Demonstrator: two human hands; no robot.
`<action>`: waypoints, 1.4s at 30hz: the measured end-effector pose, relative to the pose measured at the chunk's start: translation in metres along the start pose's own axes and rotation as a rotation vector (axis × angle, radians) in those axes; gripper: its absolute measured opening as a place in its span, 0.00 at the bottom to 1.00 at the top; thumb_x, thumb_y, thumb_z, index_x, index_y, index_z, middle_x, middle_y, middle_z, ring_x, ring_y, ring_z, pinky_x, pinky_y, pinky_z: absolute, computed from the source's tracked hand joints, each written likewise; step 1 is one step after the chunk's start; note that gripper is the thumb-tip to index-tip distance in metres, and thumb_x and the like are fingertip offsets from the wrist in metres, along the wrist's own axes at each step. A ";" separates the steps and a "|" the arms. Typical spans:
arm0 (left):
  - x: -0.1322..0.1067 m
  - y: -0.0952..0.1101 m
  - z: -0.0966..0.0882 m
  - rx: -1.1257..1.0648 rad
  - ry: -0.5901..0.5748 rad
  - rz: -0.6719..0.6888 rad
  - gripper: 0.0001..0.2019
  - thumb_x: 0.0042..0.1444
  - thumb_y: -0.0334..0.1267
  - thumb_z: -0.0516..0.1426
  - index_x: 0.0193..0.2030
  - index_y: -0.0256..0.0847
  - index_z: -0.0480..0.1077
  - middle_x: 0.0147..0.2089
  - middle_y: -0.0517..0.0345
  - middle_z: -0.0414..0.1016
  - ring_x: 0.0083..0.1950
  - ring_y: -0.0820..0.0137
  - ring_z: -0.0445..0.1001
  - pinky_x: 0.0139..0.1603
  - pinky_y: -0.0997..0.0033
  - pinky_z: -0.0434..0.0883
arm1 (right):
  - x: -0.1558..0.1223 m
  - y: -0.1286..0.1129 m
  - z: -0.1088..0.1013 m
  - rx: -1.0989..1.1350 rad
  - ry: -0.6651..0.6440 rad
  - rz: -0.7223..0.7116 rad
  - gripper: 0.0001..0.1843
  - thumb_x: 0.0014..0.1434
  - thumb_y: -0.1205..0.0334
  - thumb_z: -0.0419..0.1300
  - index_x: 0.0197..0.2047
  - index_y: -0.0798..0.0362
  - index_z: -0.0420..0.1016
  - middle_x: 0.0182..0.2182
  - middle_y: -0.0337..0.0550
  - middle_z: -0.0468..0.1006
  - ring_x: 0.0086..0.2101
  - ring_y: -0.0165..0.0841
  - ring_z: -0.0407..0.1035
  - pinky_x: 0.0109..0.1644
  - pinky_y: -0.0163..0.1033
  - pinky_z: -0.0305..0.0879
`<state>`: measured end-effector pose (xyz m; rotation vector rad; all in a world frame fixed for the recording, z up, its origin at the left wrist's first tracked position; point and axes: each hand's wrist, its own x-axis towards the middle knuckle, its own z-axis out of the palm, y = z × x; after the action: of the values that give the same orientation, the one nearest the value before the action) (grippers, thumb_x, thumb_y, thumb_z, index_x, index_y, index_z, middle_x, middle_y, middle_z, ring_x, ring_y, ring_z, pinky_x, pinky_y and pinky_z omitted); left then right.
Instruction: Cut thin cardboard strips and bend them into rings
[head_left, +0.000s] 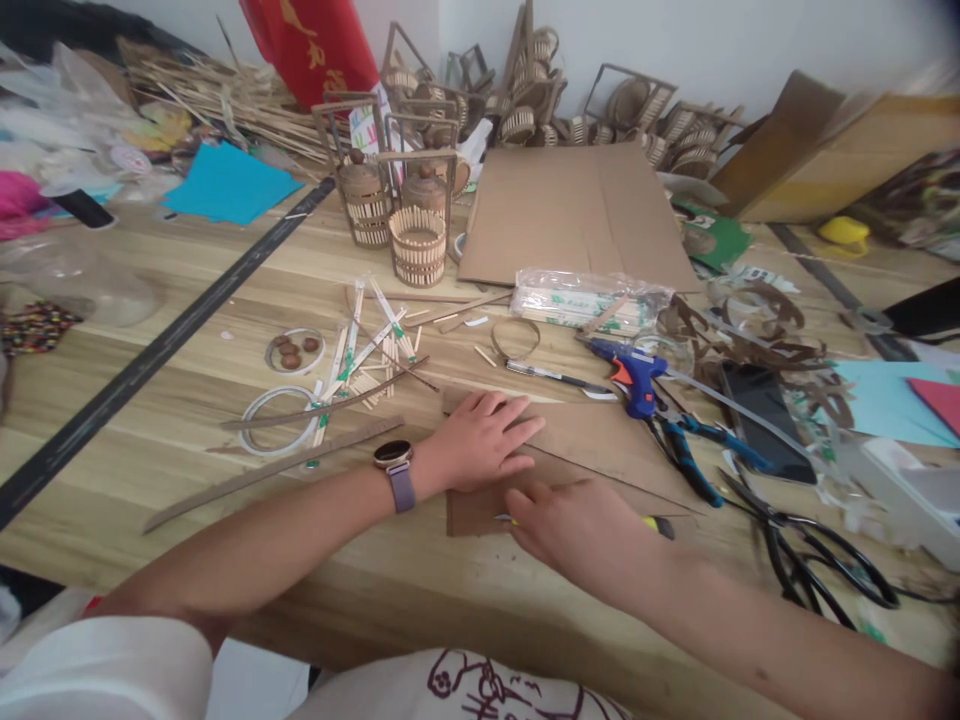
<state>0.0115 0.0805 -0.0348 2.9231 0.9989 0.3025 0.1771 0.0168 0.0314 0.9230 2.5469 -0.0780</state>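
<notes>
My left hand, below a watch with a purple strap, lies flat with fingers spread on a piece of brown cardboard. My right hand is closed around a utility knife. Its yellow and black end sticks out to the right, and a bit of blade shows left of the fingers, over the cardboard's near part. A long slit or edge runs across the cardboard between the hands. Left of it lie thin cardboard strips, rolls of tape and cut chopsticks.
Right of the cardboard are a blue glue gun, pliers, black scissors and a phone. Small baskets with handles, a large cardboard sheet and wrapped chopsticks stand or lie farther back.
</notes>
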 end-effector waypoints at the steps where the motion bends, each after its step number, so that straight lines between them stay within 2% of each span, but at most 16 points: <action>1: 0.000 0.000 0.000 -0.003 -0.001 -0.004 0.27 0.70 0.54 0.48 0.68 0.41 0.63 0.70 0.44 0.62 0.62 0.54 0.63 0.63 0.53 0.61 | 0.004 -0.005 -0.001 -0.008 0.003 -0.017 0.04 0.65 0.67 0.58 0.39 0.54 0.74 0.32 0.45 0.81 0.26 0.37 0.77 0.19 0.38 0.41; 5: 0.001 0.000 0.001 -0.006 -0.003 -0.015 0.28 0.69 0.56 0.49 0.69 0.42 0.64 0.70 0.45 0.62 0.62 0.53 0.63 0.63 0.53 0.61 | 0.018 -0.020 -0.002 -0.024 0.013 -0.060 0.04 0.65 0.68 0.57 0.38 0.56 0.73 0.33 0.49 0.82 0.28 0.39 0.78 0.19 0.36 0.48; 9: 0.001 0.000 0.000 -0.001 -0.007 -0.007 0.28 0.69 0.56 0.49 0.69 0.41 0.64 0.70 0.45 0.63 0.62 0.54 0.63 0.63 0.54 0.61 | 0.022 -0.024 -0.005 -0.045 -0.033 -0.058 0.04 0.62 0.71 0.58 0.38 0.56 0.74 0.36 0.51 0.83 0.31 0.42 0.79 0.21 0.36 0.55; 15: 0.001 0.000 0.000 -0.012 0.008 -0.003 0.28 0.69 0.56 0.50 0.68 0.40 0.64 0.69 0.44 0.63 0.62 0.53 0.63 0.62 0.54 0.61 | 0.023 -0.024 -0.016 -0.017 -0.102 -0.050 0.07 0.59 0.76 0.59 0.39 0.58 0.75 0.36 0.53 0.83 0.32 0.40 0.79 0.21 0.34 0.56; 19: 0.000 0.000 0.001 -0.019 0.024 -0.003 0.28 0.69 0.56 0.49 0.68 0.40 0.64 0.69 0.45 0.64 0.62 0.53 0.64 0.62 0.54 0.62 | 0.023 -0.024 -0.022 0.002 -0.147 -0.042 0.07 0.59 0.75 0.59 0.39 0.58 0.75 0.37 0.54 0.83 0.34 0.41 0.80 0.22 0.34 0.58; 28: 0.001 0.000 0.002 -0.006 0.028 -0.001 0.28 0.69 0.55 0.50 0.68 0.40 0.65 0.69 0.45 0.64 0.60 0.53 0.64 0.61 0.53 0.62 | 0.025 -0.032 -0.024 -0.009 -0.173 -0.009 0.09 0.60 0.73 0.59 0.45 0.59 0.74 0.38 0.59 0.83 0.31 0.43 0.80 0.26 0.39 0.72; 33: 0.001 -0.002 0.003 0.010 0.017 0.024 0.30 0.69 0.57 0.48 0.69 0.40 0.64 0.69 0.43 0.63 0.60 0.52 0.64 0.61 0.52 0.62 | 0.025 -0.029 -0.022 -0.050 -0.163 -0.034 0.10 0.60 0.74 0.59 0.46 0.59 0.74 0.39 0.62 0.83 0.33 0.45 0.81 0.27 0.40 0.73; 42: 0.001 -0.002 0.000 0.020 0.004 0.040 0.28 0.69 0.55 0.50 0.68 0.40 0.64 0.69 0.42 0.63 0.61 0.52 0.64 0.61 0.53 0.63 | 0.019 -0.018 -0.012 -0.042 -0.170 -0.018 0.08 0.61 0.75 0.57 0.42 0.56 0.73 0.35 0.53 0.83 0.28 0.41 0.80 0.22 0.35 0.63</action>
<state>0.0113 0.0831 -0.0346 2.9643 0.9507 0.3022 0.1482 0.0165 0.0324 0.8406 2.3908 -0.1036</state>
